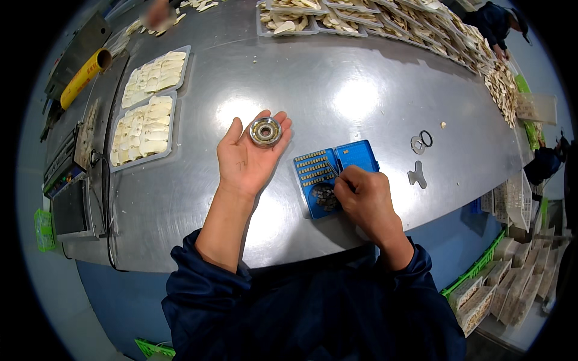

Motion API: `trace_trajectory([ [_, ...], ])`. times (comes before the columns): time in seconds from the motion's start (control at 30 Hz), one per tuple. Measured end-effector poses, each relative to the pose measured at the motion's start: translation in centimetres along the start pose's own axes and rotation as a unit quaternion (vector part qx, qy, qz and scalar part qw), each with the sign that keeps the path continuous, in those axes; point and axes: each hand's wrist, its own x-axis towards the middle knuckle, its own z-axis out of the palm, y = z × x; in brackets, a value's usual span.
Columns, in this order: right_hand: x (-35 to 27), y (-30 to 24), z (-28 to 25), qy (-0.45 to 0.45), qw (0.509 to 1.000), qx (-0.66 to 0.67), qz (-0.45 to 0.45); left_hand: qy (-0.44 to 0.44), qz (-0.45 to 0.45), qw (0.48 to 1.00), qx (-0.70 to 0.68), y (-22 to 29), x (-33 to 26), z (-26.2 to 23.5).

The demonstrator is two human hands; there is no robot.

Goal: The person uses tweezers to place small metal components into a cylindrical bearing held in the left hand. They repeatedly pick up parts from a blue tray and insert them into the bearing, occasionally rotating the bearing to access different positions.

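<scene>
My left hand (244, 159) lies palm up with its fingers stretched out. On the fingers rests a round metal wheel-like part (265, 132) with a yellowish ring and a central hole. Dark marks show on the palm. To its right, a blue plastic case (365, 154) lies with its lid open. Rows of small brass-coloured blocks (314, 167) fill its upper part, and loose dark grey pieces (326, 197) sit in a round recess below. My right hand (365, 195) is closed on thin metal tweezers (333, 169), whose tips reach the right end of the rows.
Right of the case lie a dark ring (425, 139), a thin metal disc (416, 144) and a flat lobed metal plate (416, 175). Trays of pale slices (142, 132) stand left; stacked trays (289, 23) line the far edge. A yellow tube (84, 80) lies far left. Other people work nearby.
</scene>
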Motion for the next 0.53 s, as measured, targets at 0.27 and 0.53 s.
trace_trajectory([
  [0.27,0.23,-0.29,-0.08,-0.015,1.000,0.017,-0.002,-0.005,-0.002,1.000,-0.001,0.07,0.14,-0.24],
  [0.53,0.35,-0.78,-0.14,-0.041,0.999,0.023,0.019,-0.010,-0.012,1.000,-0.016,0.23,0.20,-0.40],
])
